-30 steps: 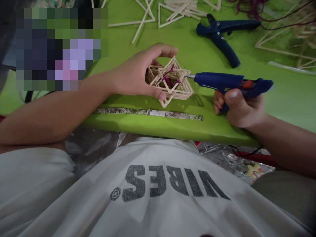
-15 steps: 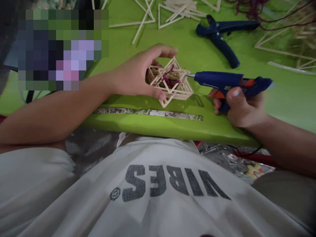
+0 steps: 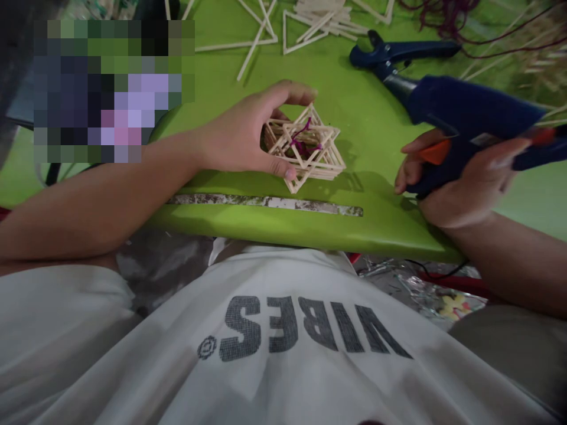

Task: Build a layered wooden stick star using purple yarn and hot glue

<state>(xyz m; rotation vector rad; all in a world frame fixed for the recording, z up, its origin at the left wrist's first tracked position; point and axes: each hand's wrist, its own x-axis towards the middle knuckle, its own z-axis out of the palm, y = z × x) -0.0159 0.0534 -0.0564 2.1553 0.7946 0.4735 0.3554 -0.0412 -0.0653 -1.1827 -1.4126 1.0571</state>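
My left hand [image 3: 252, 130] curves around the left side of a star-shaped frame [image 3: 328, 159] of stacked thin wooden sticks, thumb at the front and fingers behind. Purple string [image 3: 303, 144] lies knotted in the star's middle. To the right, my right hand [image 3: 473, 177] grips a blue glue gun [image 3: 469, 109] by its handle, with fingers near the orange trigger [image 3: 434, 152]. The gun is raised and apart from the star, its metal nozzle pointing up and left, in front of a dark blue cutter [image 3: 376, 53] on the table.
On the green table [image 3: 310, 230], a mottled flat strip [image 3: 283, 202] lies along the front edge. Loose sticks and stick triangles [image 3: 328, 23] spread at the back. Dark red yarn [image 3: 447, 20] sits at the far right. A blurred-out patch covers the upper left.
My right hand has pulled the glue gun away from the star, rightward and up, tilting it closer to the camera. My left hand and the star have stayed put.
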